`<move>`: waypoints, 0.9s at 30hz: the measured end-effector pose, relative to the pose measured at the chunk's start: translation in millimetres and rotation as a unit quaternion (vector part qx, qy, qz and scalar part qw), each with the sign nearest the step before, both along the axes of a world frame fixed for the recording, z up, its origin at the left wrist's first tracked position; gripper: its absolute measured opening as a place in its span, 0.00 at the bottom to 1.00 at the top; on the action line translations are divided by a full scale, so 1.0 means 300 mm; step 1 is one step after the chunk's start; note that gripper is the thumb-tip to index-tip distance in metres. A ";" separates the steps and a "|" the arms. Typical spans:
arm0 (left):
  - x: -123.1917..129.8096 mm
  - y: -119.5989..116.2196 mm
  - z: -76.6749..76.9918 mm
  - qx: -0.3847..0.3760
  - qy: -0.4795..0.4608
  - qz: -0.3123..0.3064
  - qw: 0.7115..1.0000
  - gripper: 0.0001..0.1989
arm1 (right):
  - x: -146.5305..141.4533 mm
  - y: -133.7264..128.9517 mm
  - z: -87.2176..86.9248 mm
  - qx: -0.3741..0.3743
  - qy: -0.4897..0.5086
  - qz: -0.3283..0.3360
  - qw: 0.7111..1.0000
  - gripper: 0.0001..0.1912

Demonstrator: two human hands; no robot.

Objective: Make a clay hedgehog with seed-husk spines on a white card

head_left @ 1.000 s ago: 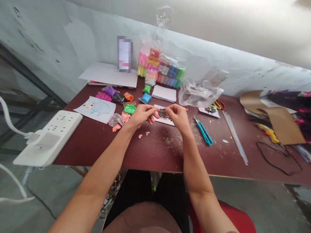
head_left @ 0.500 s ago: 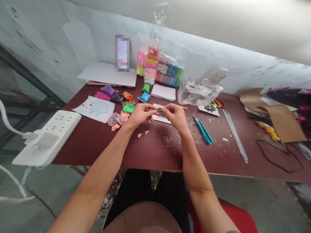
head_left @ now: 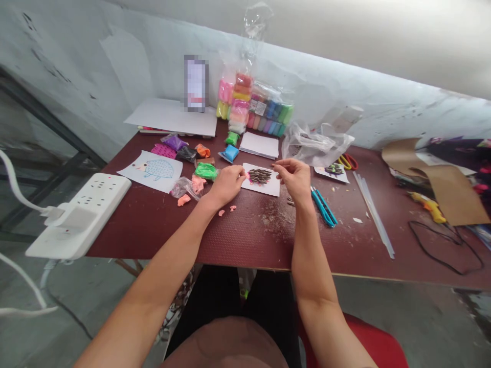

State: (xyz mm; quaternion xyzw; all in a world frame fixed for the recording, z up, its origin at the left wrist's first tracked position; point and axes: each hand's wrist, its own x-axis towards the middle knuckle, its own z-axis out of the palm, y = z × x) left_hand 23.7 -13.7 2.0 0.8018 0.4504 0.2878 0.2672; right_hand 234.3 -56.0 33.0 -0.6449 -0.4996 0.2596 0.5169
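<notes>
A white card (head_left: 271, 188) lies on the dark red table, bearing a hedgehog shape (head_left: 260, 176) of overlapping dark seed-like pieces with pink at its edge. At the card's left edge is my left hand (head_left: 229, 183), its fingers closed; anything between them is too small to make out. My right hand (head_left: 294, 176) is above the card's right side, thumb and forefinger pinching a small dark piece (head_left: 274, 166). A few similar pieces (head_left: 290, 201) lie under the right hand, near teal-handled scissors (head_left: 324, 207).
Left are a hedgehog drawing (head_left: 153, 171), clay packets (head_left: 206, 170) and a white power strip (head_left: 82, 214). Behind stand a blurred phone (head_left: 196, 84) and bagged clay (head_left: 240, 105). Right are clear sticks (head_left: 374, 214), a second decorated card (head_left: 332, 173) and a yellow glue gun (head_left: 427, 206).
My right hand has moved right, away from my left hand, and now shows a small dark piece in its fingertips. The hedgehog shape between the hands is uncovered.
</notes>
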 end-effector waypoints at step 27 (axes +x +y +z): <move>0.016 -0.016 0.004 0.019 0.176 -0.019 0.984 0.12 | -0.033 0.096 -0.038 -0.033 -0.162 0.028 0.986 0.05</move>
